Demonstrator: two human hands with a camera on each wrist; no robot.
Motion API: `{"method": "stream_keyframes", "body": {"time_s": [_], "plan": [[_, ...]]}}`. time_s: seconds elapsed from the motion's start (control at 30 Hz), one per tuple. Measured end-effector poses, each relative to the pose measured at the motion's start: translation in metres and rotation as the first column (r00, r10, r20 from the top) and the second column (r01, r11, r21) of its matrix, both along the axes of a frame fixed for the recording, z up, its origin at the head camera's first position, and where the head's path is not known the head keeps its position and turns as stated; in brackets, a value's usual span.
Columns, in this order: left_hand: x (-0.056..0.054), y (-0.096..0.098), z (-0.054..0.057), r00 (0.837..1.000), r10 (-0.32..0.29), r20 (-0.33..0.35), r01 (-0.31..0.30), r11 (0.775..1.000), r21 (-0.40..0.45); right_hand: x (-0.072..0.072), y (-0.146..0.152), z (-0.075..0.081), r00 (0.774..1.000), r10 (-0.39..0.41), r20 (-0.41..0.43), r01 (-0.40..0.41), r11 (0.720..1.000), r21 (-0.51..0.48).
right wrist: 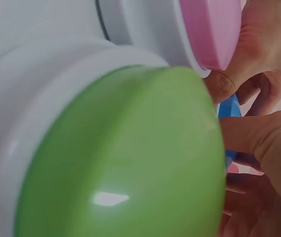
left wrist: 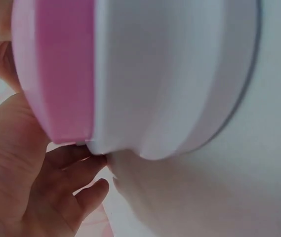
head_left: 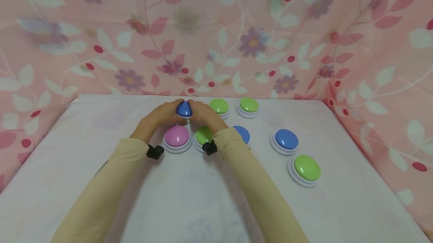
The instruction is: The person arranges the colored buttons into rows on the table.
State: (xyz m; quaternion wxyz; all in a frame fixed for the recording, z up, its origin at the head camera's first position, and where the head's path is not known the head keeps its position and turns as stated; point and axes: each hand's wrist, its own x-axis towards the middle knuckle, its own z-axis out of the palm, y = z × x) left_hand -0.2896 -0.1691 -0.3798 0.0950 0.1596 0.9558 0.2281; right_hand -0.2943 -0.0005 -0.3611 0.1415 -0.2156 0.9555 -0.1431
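Observation:
Both hands grip a blue dome-topped push button (head_left: 184, 108) from opposite sides, just behind the front row of buttons. My left hand (head_left: 164, 114) holds its left side and my right hand (head_left: 204, 113) its right side. In the right wrist view only a sliver of its blue top (right wrist: 230, 106) shows between the fingers. Nearer than the hands, a pink push button (head_left: 177, 136) sits below the left hand, and a green push button (head_left: 203, 135) lies partly behind the right wrist. In the left wrist view the pink button (left wrist: 63, 74) covers much of the left hand (left wrist: 12, 158).
Two green buttons (head_left: 249, 105) stand at the table's back edge, right of the hands. A blue button (head_left: 242, 134) is partly hidden by the right sleeve. Further right are another blue button (head_left: 286, 139) and a green button (head_left: 307, 168). Floral cloth (head_left: 216, 47) hangs behind the white table (head_left: 189, 198).

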Motion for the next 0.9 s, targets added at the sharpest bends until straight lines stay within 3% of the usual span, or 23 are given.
{"method": "stream_keyframes", "body": {"time_s": [0.3, 0.9], "plan": [[0.0052, 0.0014, 0.0038, 0.999, 0.024, 0.029, -0.024, 1.0, -0.005, 0.0012, -0.0012, -0.0023, 1.0, 0.0, 0.018, 0.0, 1.0, -0.005], [0.0064, 0.0003, 0.0001, 1.0, 0.016, -0.002, -0.016, 0.999, 0.042, 0.0038, -0.0027, -0.0027, 0.999, -0.027, 0.032, 0.027, 1.0, 0.004]]}}
